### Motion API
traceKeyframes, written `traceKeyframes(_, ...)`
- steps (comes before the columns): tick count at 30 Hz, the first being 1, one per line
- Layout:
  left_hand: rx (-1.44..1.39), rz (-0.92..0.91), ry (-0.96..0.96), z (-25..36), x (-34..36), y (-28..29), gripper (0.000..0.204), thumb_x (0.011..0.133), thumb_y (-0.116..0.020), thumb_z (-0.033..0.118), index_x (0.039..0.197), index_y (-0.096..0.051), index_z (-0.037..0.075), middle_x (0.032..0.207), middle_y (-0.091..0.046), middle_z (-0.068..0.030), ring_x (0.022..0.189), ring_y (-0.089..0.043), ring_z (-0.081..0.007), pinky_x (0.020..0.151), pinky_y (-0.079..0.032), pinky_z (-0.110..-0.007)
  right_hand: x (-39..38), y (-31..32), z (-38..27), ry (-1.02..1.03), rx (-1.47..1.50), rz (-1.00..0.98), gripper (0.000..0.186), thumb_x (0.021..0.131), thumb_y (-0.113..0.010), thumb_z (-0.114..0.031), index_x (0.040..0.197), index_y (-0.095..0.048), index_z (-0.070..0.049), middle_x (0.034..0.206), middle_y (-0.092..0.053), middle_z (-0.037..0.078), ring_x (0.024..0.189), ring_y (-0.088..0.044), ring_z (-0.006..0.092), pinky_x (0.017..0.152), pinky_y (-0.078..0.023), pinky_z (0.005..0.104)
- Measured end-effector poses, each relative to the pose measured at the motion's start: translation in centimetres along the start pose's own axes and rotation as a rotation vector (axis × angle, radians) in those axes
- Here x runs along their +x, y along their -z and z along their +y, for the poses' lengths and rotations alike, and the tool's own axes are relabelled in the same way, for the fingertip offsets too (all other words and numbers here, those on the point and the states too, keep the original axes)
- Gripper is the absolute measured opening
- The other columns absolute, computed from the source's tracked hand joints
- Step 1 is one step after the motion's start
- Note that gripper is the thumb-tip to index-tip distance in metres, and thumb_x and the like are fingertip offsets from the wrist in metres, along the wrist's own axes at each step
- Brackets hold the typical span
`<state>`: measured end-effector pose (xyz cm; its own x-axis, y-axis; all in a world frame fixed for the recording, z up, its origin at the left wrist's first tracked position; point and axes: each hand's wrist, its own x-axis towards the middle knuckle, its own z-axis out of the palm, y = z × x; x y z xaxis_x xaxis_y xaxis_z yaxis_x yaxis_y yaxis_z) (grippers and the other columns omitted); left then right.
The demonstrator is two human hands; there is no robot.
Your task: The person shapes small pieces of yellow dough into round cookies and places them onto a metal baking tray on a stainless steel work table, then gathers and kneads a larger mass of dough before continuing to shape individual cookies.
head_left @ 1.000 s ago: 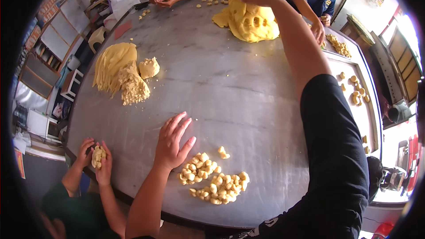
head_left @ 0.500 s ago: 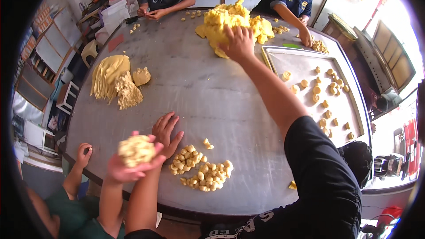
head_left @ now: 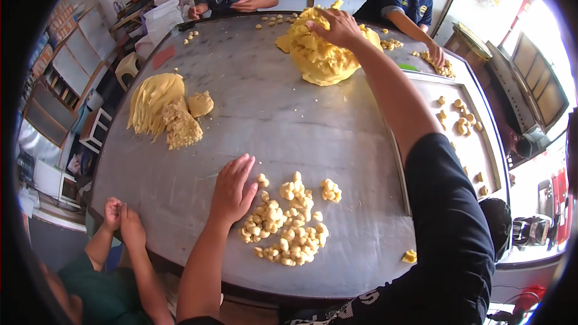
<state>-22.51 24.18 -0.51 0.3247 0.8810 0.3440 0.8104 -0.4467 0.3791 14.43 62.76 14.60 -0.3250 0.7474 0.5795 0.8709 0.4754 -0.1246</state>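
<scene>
My right arm stretches far across the metal table [head_left: 289,138]. At its end, my right hand [head_left: 340,29] lies over the top of a large yellow dough mound [head_left: 328,69], fingers bent over it and the thumb apart, gripping its upper part. Some fingertips are hidden by the dough. My left hand [head_left: 232,191] rests on the table with its fingers stretched out, holding nothing. Just right of it lie several small pale dough balls [head_left: 295,238], some stuck in clumps. A small loose clump [head_left: 331,191] sits at their right.
Smooth and crumbly beige dough [head_left: 156,102] lies at the left. A tray [head_left: 463,156] with small dough pieces stands at the right. A nearby person's hands [head_left: 123,216] meet at the left edge; two people work across the table. A yellow scrap [head_left: 409,257] lies near the front right.
The nearby person's hand has let go its clump of dough balls and drawn back left; the pile beside my left hand has grown. My right hand has moved up over the mound, which looks more bunched.
</scene>
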Motion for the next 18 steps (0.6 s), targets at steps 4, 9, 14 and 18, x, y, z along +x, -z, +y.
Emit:
traceKeyframes(4,-0.083,-0.029,-0.078,0.0,0.6,-0.3,0.056,0.104,-0.07,0.027,0.156,-0.065,0.007,0.169,-0.055,-0.0168,0.156,-0.05,-0.0403,0.13,-0.039,-0.053,3.0,-3.0,4.9,-0.623,0.45,-0.485,0.126,0.087,-0.055,-0.103,0.161,-0.063,0.0,0.154,-0.069,0.025,0.147,-0.063,0.0362,0.119,-0.053,0.0531)
traceKeyframes(9,-0.236,-0.042,-0.077,0.7,3.1,-1.2,0.058,0.111,-0.064,0.036,0.16,-0.061,0.004,0.169,-0.056,-0.0171,0.157,-0.051,-0.0399,0.132,-0.038,-0.052,0.9,-2.2,6.9,-0.417,0.373,-0.544,0.12,0.086,-0.041,-0.109,0.137,-0.082,-0.008,0.126,-0.081,0.023,0.12,-0.078,0.0341,0.107,-0.058,0.0495)
traceKeyframes(14,-0.248,-0.227,-0.395,9.9,8.6,-3.0,0.074,0.102,-0.081,0.046,0.163,-0.059,0.01,0.169,-0.055,-0.0189,0.156,-0.052,-0.0395,0.13,-0.043,-0.05,-5.9,-0.5,2.1,-0.34,0.243,-0.352,0.118,0.094,-0.038,-0.103,0.124,-0.081,0.004,0.121,-0.079,0.035,0.126,-0.073,0.0474,0.112,-0.054,0.0519)
traceKeyframes(18,-0.012,-0.331,-0.676,15.5,7.3,-5.8,0.051,0.095,-0.087,0.04,0.139,-0.076,0.016,0.156,-0.065,-0.0145,0.144,-0.062,-0.0369,0.117,-0.053,-0.055,-12.4,0.1,1.0,-0.062,0.158,0.025,0.097,0.103,-0.051,-0.085,0.142,-0.073,0.001,0.135,-0.073,0.032,0.136,-0.065,0.0474,0.119,-0.048,0.0556)
